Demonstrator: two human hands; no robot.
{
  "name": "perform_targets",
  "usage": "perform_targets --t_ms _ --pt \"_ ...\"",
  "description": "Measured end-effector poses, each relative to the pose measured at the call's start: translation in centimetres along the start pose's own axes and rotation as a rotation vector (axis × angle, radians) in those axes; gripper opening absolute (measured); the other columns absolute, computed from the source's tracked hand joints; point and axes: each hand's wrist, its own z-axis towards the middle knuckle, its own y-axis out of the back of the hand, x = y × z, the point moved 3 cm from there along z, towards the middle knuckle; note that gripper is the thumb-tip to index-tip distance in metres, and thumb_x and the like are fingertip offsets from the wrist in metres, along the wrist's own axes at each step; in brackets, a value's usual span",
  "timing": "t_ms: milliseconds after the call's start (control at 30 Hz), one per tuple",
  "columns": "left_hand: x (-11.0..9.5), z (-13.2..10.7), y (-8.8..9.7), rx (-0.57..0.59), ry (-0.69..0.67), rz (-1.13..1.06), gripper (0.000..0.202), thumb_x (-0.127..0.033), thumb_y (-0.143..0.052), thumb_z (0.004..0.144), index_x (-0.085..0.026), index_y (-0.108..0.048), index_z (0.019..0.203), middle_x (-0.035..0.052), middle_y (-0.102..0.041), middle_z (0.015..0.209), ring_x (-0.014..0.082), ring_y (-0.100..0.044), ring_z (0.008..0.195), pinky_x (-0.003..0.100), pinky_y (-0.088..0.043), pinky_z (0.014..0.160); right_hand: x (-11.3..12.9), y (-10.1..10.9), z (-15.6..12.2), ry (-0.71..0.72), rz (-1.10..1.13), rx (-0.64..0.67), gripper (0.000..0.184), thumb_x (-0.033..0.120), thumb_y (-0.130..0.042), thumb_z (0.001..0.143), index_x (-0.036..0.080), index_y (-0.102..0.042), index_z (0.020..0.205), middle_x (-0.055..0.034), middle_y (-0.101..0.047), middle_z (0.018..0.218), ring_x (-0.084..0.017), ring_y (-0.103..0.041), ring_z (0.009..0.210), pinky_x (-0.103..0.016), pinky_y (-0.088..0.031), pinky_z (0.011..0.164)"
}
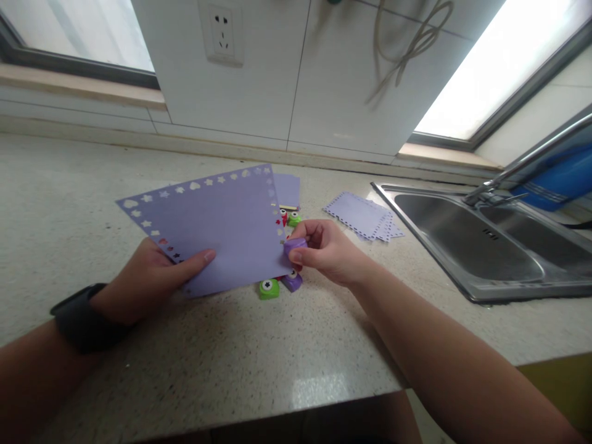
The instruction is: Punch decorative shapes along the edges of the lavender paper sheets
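Observation:
A sheet of purple paper (222, 228) is held up above the counter, with small hearts, stars and flowers cut through along three of its edges. My left hand (157, 268) grips its lower left side, thumb on top. At the right edge, my right hand (324, 250) pinches a purple craft punch (295, 245) that sits over the paper's border. Below the sheet lie a green craft punch (269, 288) and another purple punch (292, 281). Behind it, a second green punch (294, 218) and a red one (283, 217) are partly covered.
Several punched purple sheets (358, 213) lie fanned near the steel sink (462, 240) on the right. A stack of purple paper (287, 190) rests behind the held sheet. The speckled counter (231, 364) ends at a front edge near me.

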Motion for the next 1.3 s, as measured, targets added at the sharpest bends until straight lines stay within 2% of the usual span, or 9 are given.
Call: perform_targets --t_ms 400,667,1067,1300 --pt "0.4 -0.1 0.1 0.01 -0.019 -0.038 0.025 -0.044 -0.082 0.083 -0.033 -0.081 0.105 0.0025 -0.082 0.122 0.0323 -0.074 0.119 0.05 -0.054 0.112 0.3 0.0 -0.1 0.0 -0.015 -0.017 0.028 0.025 -0.096 0.062 0.014 -0.073 0.074 0.0027 -0.066 0.059 -0.008 -0.061 0.053 -0.018 -0.05 0.05" --pt "0.6 0.0 0.1 0.008 0.036 -0.085 0.033 -0.037 -0.084 0.082 -0.035 -0.079 0.115 0.0013 -0.083 0.118 0.0311 -0.076 0.115 0.049 -0.056 0.11 0.2 -0.1 0.0 -0.017 -0.032 -0.033 0.031 0.028 -0.096 0.061 0.015 -0.072 0.074 0.0034 -0.065 0.059 -0.008 -0.06 0.053 -0.02 -0.049 0.05" --pt "1.2 -0.3 0.4 0.019 0.069 -0.144 0.027 -0.039 -0.084 0.082 -0.035 -0.081 0.108 0.0011 -0.085 0.111 0.0313 -0.078 0.112 0.047 -0.06 0.105 0.2 -0.1 0.0 -0.021 -0.033 -0.002 0.03 0.028 -0.096 0.064 0.014 -0.073 0.076 0.0019 -0.067 0.061 -0.009 -0.06 0.054 -0.02 -0.049 0.052" --pt "1.2 -0.4 0.4 0.03 0.077 -0.12 0.032 -0.046 -0.084 0.082 -0.034 -0.081 0.111 0.0046 -0.085 0.111 0.0355 -0.077 0.113 0.053 -0.061 0.102 0.0 0.0 -0.1 -0.004 -0.014 0.032 0.025 0.026 -0.094 0.069 0.014 -0.074 0.077 0.0009 -0.071 0.064 -0.009 -0.064 0.055 -0.019 -0.052 0.052"
